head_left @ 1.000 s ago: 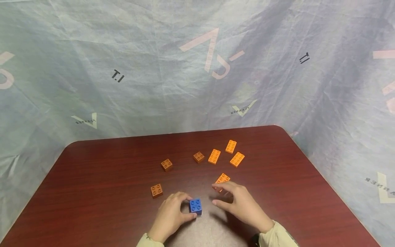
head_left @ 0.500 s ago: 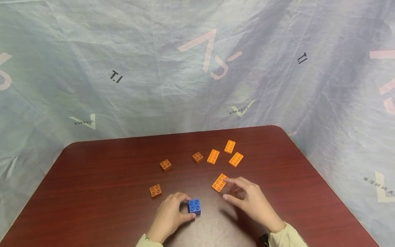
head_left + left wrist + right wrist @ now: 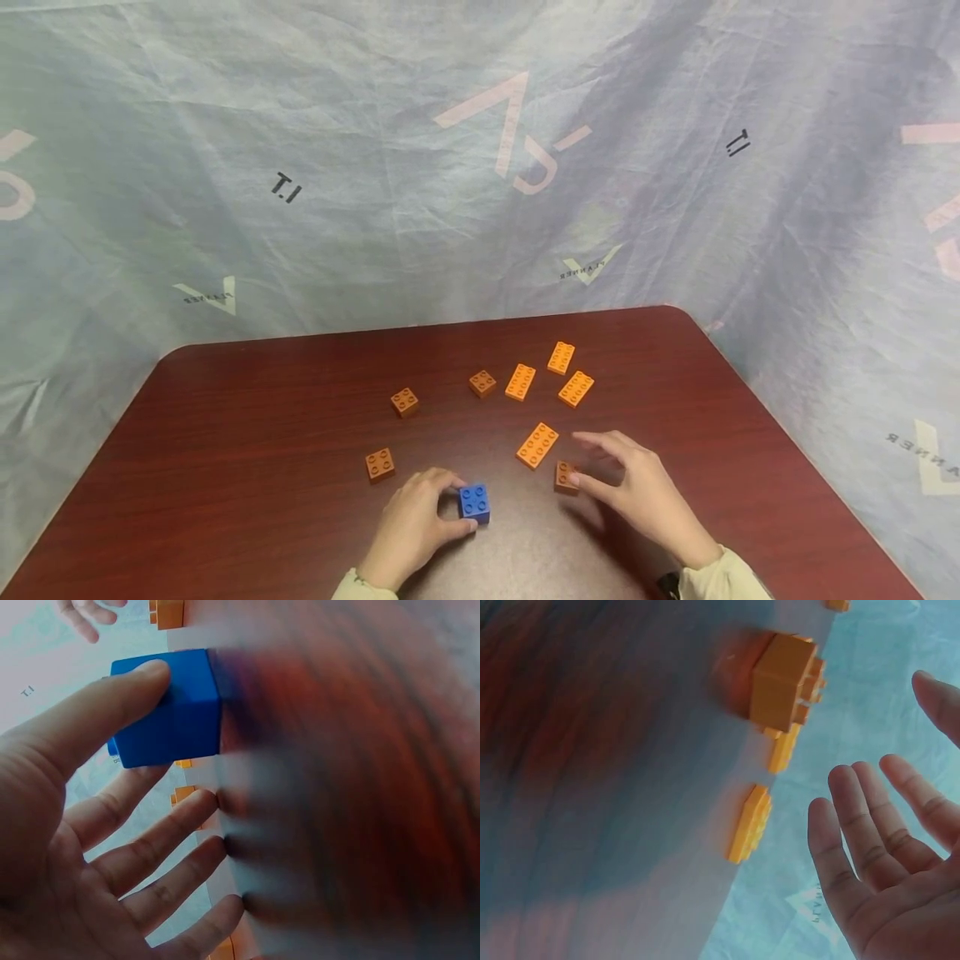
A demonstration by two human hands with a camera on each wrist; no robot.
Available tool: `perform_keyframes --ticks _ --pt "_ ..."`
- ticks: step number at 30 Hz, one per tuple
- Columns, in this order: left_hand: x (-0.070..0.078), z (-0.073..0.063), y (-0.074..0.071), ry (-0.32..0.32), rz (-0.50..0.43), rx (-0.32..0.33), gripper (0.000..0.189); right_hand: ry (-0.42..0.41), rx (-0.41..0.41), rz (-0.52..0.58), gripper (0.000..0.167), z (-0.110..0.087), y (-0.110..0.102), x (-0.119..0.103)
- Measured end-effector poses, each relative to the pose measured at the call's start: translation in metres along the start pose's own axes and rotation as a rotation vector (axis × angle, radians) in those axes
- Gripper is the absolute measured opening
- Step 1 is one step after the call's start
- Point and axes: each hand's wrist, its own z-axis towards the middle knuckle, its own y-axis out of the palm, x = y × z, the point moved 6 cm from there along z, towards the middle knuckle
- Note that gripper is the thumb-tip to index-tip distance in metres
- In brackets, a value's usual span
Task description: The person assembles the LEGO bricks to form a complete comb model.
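My left hand (image 3: 415, 521) pinches a square blue toy brick (image 3: 474, 502) between thumb and index finger, close over the table's near middle. In the left wrist view the thumb lies across the side of the blue brick (image 3: 180, 712), while the other fingers spread with their tips at the tabletop. My right hand (image 3: 641, 492) is open beside a small brown brick (image 3: 566, 477), its thumb overlapping that brick in the head view. The right wrist view shows the same brown brick (image 3: 780, 682) apart from the spread fingers. Just beyond it lies a flat orange brick (image 3: 537, 445).
Three other flat orange bricks, one of them nearest the middle (image 3: 521, 382), lie at the back right. Brown bricks sit at the back middle (image 3: 482, 383), left of it (image 3: 404, 402) and near my left hand (image 3: 379, 464). A grey cloth (image 3: 390, 208) hangs behind the dark red table (image 3: 255, 433).
My right hand has moved right, off the orange brick and away from the brown brick, which now shows more fully. The left hand keeps its hold on the blue brick in place.
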Motion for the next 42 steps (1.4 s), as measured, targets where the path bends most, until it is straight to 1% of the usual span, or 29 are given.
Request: perform_keyframes --ticks 5,10,17,28,33,42 --pt "0.001 0.000 0.000 0.006 -0.014 0.006 0.040 0.024 -0.033 -0.039 0.052 -0.001 0.000 0.008" --pt "0.001 0.000 -0.001 0.011 -0.018 0.014 0.039 0.012 -0.047 -0.078 0.054 0.000 0.002 0.010" --pt "0.001 -0.001 -0.002 0.014 -0.016 0.014 0.039 -0.014 -0.045 -0.105 0.055 0.001 0.004 0.009" --pt "0.000 0.000 -0.001 0.005 -0.030 -0.005 0.039 -0.013 -0.103 -0.149 0.051 0.005 0.015 0.016" --pt "0.000 0.000 -0.001 0.011 -0.025 -0.003 0.039 -0.022 -0.145 -0.178 0.052 0.006 0.019 0.016" --pt "0.000 0.000 -0.001 0.017 -0.016 0.004 0.039 -0.021 -0.150 -0.235 0.049 0.007 0.021 0.010"
